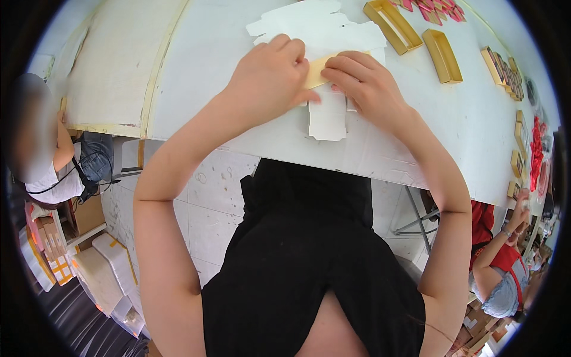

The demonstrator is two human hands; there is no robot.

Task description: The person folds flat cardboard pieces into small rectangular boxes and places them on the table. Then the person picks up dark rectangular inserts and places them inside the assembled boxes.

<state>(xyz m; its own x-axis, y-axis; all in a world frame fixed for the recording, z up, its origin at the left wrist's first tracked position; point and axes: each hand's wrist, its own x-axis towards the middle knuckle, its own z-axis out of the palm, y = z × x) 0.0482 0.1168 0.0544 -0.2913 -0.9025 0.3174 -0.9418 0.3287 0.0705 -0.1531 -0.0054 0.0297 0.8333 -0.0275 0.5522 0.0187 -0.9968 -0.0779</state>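
Both hands are at a piece of gold card [321, 70] on the white table. My left hand [270, 80] has its fingers curled at the card's left end, thumb stretched toward the middle. From the right, my right hand [366, 86] pinches it, its fingers bent over the card. Below the hands, a white card flap [327, 119] with small cut tabs points toward me. Whether it is one piece with the gold card cannot be made out. Just beyond my hands lie flat white box blanks [315, 27] with notched edges.
Two open gold card trays [443, 56] [392, 27] stand to the right. Pink and red pieces [434, 9] lie at the far right. Small gold boxes [502, 71] line the right side. Other people sit at the left and right, beside stacked cartons [89, 214].
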